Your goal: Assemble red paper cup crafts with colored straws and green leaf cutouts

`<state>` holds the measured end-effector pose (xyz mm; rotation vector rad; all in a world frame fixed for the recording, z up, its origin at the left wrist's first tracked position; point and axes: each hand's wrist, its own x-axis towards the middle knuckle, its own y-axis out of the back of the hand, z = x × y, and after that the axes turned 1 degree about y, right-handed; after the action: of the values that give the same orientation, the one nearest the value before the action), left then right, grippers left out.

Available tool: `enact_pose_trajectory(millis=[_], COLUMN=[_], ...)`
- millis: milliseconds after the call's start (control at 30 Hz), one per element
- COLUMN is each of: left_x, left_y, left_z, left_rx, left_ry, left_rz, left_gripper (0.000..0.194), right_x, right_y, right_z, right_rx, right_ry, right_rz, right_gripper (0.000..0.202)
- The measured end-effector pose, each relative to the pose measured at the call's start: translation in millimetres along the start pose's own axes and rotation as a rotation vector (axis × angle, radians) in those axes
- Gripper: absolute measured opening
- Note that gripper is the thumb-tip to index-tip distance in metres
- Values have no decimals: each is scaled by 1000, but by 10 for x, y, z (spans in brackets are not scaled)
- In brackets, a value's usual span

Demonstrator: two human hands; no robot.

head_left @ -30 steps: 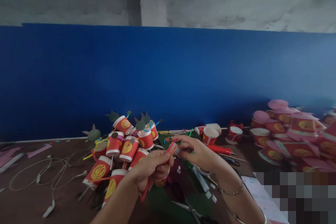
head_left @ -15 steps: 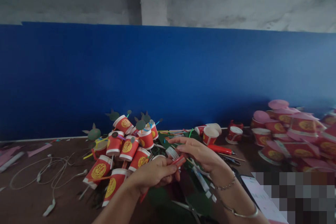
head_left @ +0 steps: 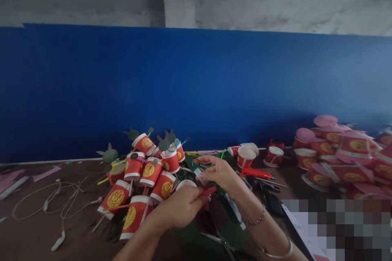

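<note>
My left hand (head_left: 183, 206) is closed, with thumb and fingers pinched on a narrow red strip (head_left: 209, 191) whose end sticks out to the right. Whether it is paper or plastic I cannot tell. Above and to the right of it, my right hand (head_left: 219, 175) has its fingers apart. Its fingertips are at a small whitish, ribbed piece (head_left: 199, 175); I cannot make out whether they grip it. Just behind my left hand shows the white rim of a paper cup (head_left: 186, 183). Below the hands, scissors (head_left: 225, 244) lie on a dark green sheet (head_left: 196, 234).
Red paper cups (head_left: 150, 173) with sticks and green animal heads are heaped at left, beside a white cable (head_left: 63, 208). Behind my right hand are loose cups (head_left: 246, 158) and a red tool (head_left: 257, 173). Pink-topped cups (head_left: 352, 153) pile up at right. A blue panel (head_left: 196, 89) stands behind.
My right hand has left the red strip, and its fingertips have moved to the whitish piece, with the fingers spread. My left hand still holds the strip and has turned slightly.
</note>
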<state>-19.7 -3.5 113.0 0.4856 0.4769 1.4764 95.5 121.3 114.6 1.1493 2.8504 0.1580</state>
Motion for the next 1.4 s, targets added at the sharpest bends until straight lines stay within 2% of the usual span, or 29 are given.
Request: enact_pose_trajectory(millis=[133,267,400,600,833,1000,1100,1267,1400], left_x=[-7,-14,-17,43,78,96,86,40,68], left_y=[-8,-2,37,55,49,10,-34,-126,-170], left_z=[-35,-4,45,18,-22,-68,-52,10,-24], left_rx=[180,303,213,-37,-293,-369,-359,-192,-140], left_ry=[-18,-3,5,-96,-89,-37,-6,-33,46], left_rz=[17,155,239,329,253,128,70,7,-12], left_gripper=[25,27,24,31,27,27,28,25,34], right_x=[16,36,38,19,38,49,51,56,34], right_y=[-36,-20,11,0,-7,3,12,15,1], right_z=[30,64,70,31,53,90,92,69,34], right_rx=[-39,-58,-16,96,145,124,77,22,44], right_ry=[19,54,76,66,22,33,63,72,49], right_rz=[64,129,182,190,131,69,67,150,165], right_gripper=[56,44,33,32,34,32,32,32,33])
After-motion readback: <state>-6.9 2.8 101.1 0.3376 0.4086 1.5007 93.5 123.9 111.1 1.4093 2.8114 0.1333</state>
